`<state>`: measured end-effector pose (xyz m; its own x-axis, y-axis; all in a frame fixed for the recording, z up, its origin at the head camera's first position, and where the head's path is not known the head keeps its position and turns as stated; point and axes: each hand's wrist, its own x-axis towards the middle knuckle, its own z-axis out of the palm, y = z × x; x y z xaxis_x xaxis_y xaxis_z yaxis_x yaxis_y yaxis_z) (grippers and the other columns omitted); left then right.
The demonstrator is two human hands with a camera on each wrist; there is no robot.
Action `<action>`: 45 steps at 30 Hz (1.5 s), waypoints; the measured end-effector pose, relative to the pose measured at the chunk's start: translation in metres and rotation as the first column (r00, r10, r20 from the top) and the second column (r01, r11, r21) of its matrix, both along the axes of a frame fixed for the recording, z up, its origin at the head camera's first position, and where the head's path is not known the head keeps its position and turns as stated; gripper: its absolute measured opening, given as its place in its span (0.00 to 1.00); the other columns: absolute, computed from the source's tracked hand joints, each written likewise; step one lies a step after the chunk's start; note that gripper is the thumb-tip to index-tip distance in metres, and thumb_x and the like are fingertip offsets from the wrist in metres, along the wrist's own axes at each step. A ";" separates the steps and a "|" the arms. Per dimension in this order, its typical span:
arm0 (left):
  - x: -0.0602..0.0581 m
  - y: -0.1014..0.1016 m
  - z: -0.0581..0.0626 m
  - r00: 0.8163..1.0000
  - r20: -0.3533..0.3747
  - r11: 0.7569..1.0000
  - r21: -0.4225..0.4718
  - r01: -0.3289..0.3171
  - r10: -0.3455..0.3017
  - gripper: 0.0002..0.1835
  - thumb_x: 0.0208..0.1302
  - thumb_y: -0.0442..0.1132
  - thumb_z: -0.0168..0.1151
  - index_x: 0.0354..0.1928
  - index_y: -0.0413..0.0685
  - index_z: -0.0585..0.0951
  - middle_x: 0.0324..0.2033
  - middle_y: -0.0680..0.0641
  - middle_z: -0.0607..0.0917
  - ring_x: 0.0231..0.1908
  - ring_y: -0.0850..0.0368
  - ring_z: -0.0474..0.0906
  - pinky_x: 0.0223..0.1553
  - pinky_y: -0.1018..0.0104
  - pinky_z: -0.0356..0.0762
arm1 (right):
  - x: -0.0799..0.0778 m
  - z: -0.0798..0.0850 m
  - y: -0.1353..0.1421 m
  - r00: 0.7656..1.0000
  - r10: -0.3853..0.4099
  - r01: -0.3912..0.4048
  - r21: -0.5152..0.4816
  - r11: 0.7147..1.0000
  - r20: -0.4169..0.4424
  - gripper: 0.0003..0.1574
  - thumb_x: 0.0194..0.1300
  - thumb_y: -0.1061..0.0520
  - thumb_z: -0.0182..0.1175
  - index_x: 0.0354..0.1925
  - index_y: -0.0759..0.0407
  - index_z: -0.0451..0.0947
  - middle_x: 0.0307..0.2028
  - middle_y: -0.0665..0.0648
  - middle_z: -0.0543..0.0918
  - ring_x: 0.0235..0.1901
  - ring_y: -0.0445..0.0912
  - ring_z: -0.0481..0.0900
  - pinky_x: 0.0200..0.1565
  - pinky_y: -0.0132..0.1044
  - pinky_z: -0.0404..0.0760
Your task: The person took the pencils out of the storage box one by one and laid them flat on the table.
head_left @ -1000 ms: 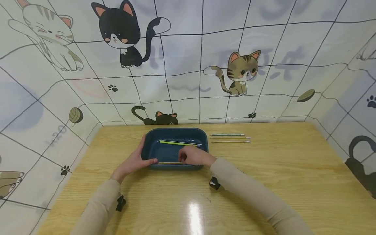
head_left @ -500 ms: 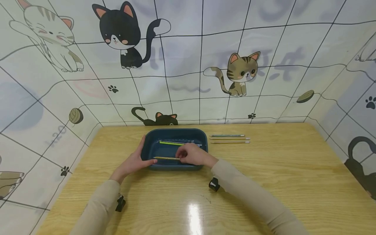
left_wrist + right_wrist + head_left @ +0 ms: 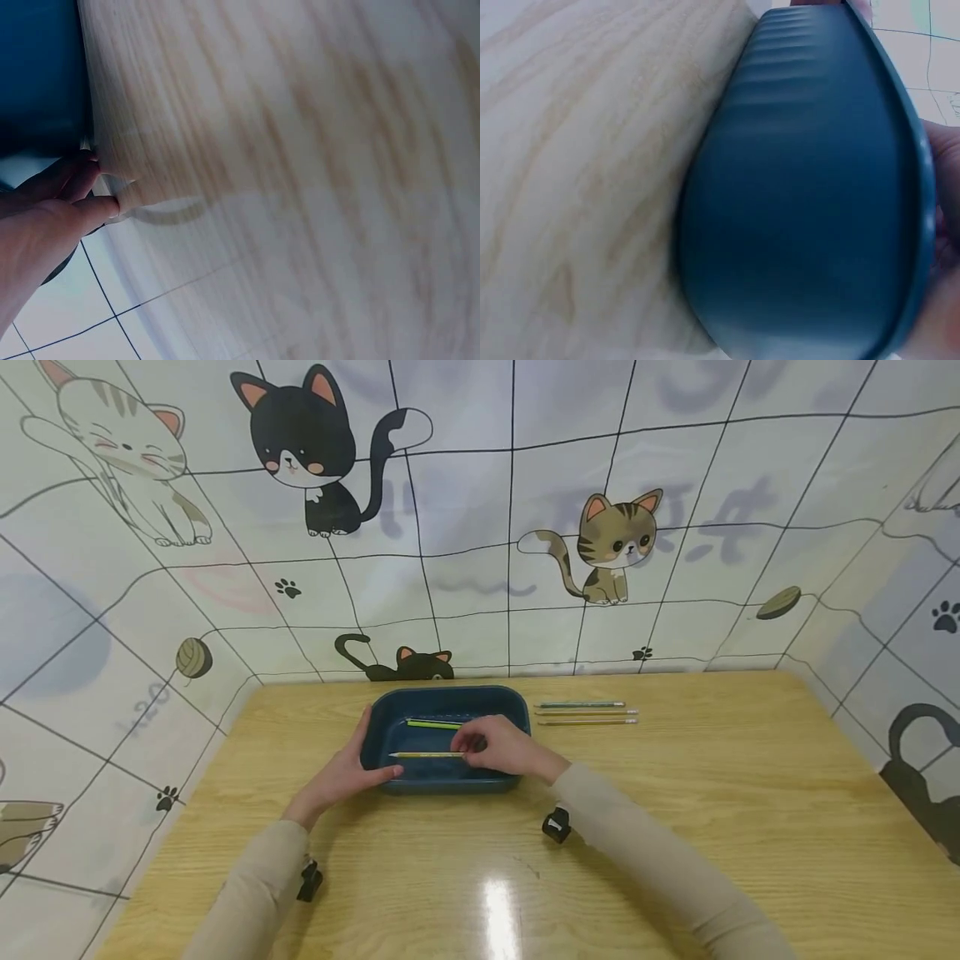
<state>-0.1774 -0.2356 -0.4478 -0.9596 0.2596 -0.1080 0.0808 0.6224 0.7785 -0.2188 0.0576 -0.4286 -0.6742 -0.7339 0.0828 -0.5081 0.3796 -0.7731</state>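
A dark blue plastic tray (image 3: 450, 787) stands on the table in the head view. My left hand (image 3: 347, 774) holds it by the left side, thumb at the near-left corner; the left wrist view has this hand (image 3: 52, 202) beside the blue wall. With thumb and fingers, my right hand (image 3: 504, 747) pinches a yellow pencil (image 3: 426, 755) near its right end, over the tray. Behind it a green pencil (image 3: 431, 724) lies in the tray, its right part hidden by the hand. The tray's outer wall (image 3: 802, 180) fills much of the right wrist view.
Right of the tray lie three pencils side by side: a bluish-green one (image 3: 581, 704) and two yellowish ones, the nearest (image 3: 588, 722) parallel to the others. Wood-grain table (image 3: 675, 793) surrounds the tray. A cat-patterned sheet (image 3: 465, 568) rises behind the table.
From the near inner edge of the tray, the yellow pencil has come up and away toward the middle in my right hand. My left hand has stayed put on the tray.
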 end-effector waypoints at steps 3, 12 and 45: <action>0.000 0.000 0.001 1.000 0.000 1.000 -0.002 -0.001 0.001 0.63 0.55 0.50 0.72 0.76 0.54 0.32 0.74 0.36 0.40 0.70 0.33 0.43 0.65 0.38 0.47 | 0.000 0.004 0.007 1.000 -0.010 0.010 -0.027 1.000 -0.014 0.12 0.62 0.69 0.59 0.42 0.59 0.82 0.35 0.51 0.82 0.34 0.39 0.77 0.39 0.32 0.78; -0.001 -0.001 -0.002 1.000 0.005 1.000 -0.027 0.001 -0.001 0.63 0.56 0.53 0.70 0.76 0.54 0.32 0.74 0.36 0.40 0.70 0.32 0.43 0.65 0.38 0.47 | -0.003 0.021 0.027 0.995 -0.007 0.003 -0.048 0.999 -0.102 0.10 0.63 0.69 0.59 0.42 0.61 0.82 0.36 0.51 0.82 0.34 0.41 0.77 0.37 0.32 0.79; -0.001 0.000 -0.004 1.000 0.022 1.000 -0.023 -0.002 0.002 0.62 0.57 0.54 0.70 0.76 0.55 0.31 0.74 0.38 0.38 0.70 0.33 0.42 0.65 0.36 0.47 | 0.009 0.025 0.144 0.990 -0.109 0.111 0.017 0.994 -0.089 0.11 0.62 0.70 0.61 0.43 0.62 0.81 0.37 0.54 0.83 0.34 0.44 0.77 0.35 0.39 0.78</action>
